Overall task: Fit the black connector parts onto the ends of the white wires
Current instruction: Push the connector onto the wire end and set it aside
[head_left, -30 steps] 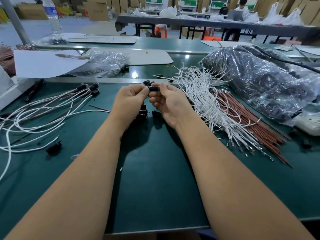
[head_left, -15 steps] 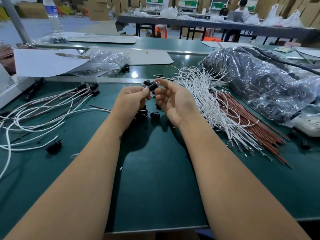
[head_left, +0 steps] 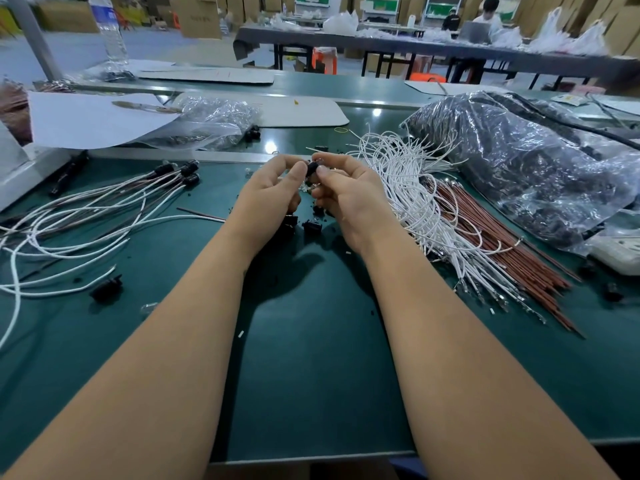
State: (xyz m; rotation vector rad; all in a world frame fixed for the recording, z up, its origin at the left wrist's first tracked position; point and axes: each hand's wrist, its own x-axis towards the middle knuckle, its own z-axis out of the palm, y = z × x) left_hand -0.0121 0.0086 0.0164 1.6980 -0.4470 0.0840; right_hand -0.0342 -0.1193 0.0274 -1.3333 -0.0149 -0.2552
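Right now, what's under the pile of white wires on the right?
Brown wires lie beneath the white wires, fanning out to their right on the green mat. How far they run underneath is hidden.

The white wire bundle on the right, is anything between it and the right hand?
Nothing visible. The white wire bundle lies directly beside the right hand on bare green mat. Both hands, though, already pinch a black connector.

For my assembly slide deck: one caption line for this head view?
Both hands, left hand and right hand, pinch a black connector above the green bench, white wires alongside.
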